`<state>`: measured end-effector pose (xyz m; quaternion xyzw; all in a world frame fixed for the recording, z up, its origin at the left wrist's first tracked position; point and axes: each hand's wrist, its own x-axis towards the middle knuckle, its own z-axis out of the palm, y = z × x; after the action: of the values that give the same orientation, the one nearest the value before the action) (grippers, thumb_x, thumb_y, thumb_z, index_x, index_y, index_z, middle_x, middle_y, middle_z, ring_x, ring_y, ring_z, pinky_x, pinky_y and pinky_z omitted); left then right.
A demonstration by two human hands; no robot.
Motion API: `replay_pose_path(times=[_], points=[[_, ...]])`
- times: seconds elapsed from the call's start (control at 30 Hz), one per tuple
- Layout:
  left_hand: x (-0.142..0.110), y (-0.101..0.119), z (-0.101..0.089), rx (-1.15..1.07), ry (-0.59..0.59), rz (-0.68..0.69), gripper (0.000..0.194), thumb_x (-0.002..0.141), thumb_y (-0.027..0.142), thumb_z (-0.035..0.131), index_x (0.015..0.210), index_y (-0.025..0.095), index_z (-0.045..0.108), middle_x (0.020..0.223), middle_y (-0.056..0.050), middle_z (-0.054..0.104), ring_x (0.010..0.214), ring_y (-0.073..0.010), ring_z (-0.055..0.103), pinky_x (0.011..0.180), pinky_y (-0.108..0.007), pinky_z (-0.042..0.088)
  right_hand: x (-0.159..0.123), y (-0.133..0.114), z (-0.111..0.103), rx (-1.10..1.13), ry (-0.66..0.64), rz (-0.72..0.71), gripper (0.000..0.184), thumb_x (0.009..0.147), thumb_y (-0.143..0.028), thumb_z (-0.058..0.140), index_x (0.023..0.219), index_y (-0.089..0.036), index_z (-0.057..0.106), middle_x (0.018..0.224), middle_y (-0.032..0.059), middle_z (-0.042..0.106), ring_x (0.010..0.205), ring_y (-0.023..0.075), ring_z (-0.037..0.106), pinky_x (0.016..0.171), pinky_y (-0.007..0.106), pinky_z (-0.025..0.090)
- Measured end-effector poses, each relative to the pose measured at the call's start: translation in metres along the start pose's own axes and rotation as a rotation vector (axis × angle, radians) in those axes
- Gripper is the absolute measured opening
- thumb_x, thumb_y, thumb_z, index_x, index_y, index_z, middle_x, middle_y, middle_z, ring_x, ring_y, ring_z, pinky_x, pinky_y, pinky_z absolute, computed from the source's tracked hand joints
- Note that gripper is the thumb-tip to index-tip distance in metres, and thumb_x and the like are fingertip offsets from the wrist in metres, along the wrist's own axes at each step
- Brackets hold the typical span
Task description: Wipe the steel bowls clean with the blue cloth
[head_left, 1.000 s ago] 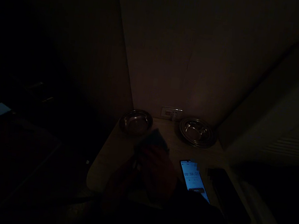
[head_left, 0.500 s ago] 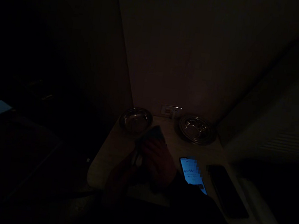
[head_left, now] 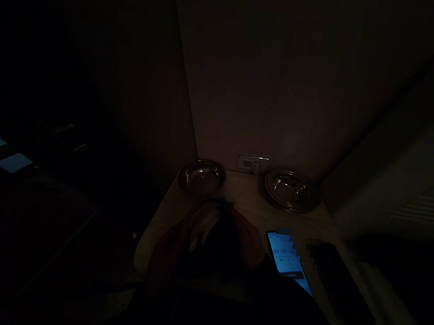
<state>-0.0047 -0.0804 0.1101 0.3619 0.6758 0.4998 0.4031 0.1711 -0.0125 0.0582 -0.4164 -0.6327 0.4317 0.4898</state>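
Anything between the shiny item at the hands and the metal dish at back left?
Nothing visible: the left hand and right hand flank the shiny item, short of the metal dish. Darkness may hide small things.

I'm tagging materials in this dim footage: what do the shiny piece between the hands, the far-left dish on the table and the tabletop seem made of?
Shiny piece: probably polished metal, from its streaky reflections, though darkness and blur leave it open.
Far-left dish: glossy metal, likely stainless steel, with bright highlights.
Tabletop: pale wood or wood-look laminate, faintly grained; I can't tell which.
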Motion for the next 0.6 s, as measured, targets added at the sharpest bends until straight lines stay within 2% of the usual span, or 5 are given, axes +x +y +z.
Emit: replay_pose_path(times=[0.1,0.27,0.33,0.43,0.6], points=[[-0.001,0.003,0.002,0.01,-0.027,0.017,0.041,0.08,0.044,0.056,0.106,0.016,0.07,0.108,-0.009,0.07,0.101,-0.0251,0.064,0.085,-0.031,0.05,-0.011,-0.004,0.007,-0.139,0.042,-0.12,0.042,0.097,-0.036,0.034,0.126,-0.019,0.058,0.128,0.0097,0.059,0.121,0.0221,0.053,0.103,0.044,0.044],[0.001,-0.002,0.002,0.006,-0.047,0.042,0.044,0.078,0.046,0.057,0.106,0.015,0.071,0.108,-0.01,0.071,0.1,-0.0268,0.065,0.083,-0.031,0.051,-0.027,-0.021,0.021,-0.508,-0.143,-0.679,0.04,0.095,-0.026,0.04,0.133,-0.023,0.051,0.132,0.0058,0.057,0.133,0.0244,0.038,0.106,0.05,0.037],[0.002,-0.005,0.003,0.005,-0.042,0.053,0.046,0.077,0.047,0.058,0.106,0.015,0.071,0.107,-0.01,0.071,0.101,-0.0272,0.064,0.084,-0.032,0.051,-0.02,-0.025,0.02,-0.573,-0.148,-0.695,0.039,0.095,-0.025,0.038,0.131,-0.022,0.053,0.128,0.0071,0.06,0.128,0.0249,0.045,0.103,0.05,0.041],[0.002,-0.009,0.004,0.006,-0.015,0.049,0.046,0.076,0.049,0.059,0.106,0.015,0.071,0.109,-0.011,0.07,0.105,-0.0277,0.063,0.087,-0.032,0.05,-0.007,-0.027,0.014,-0.588,-0.02,-0.535,0.041,0.096,-0.022,0.031,0.131,-0.015,0.052,0.126,0.0122,0.06,0.123,0.0232,0.051,0.098,0.045,0.047],[-0.002,-0.01,0.008,-0.003,-0.033,0.033,0.047,0.077,0.05,0.058,0.105,0.015,0.071,0.108,-0.01,0.071,0.102,-0.0259,0.065,0.085,-0.031,0.052,-0.008,-0.029,0.009,-0.545,-0.174,-0.71,0.039,0.095,-0.023,0.037,0.131,-0.018,0.052,0.131,0.0081,0.058,0.131,0.0242,0.041,0.105,0.049,0.039]])
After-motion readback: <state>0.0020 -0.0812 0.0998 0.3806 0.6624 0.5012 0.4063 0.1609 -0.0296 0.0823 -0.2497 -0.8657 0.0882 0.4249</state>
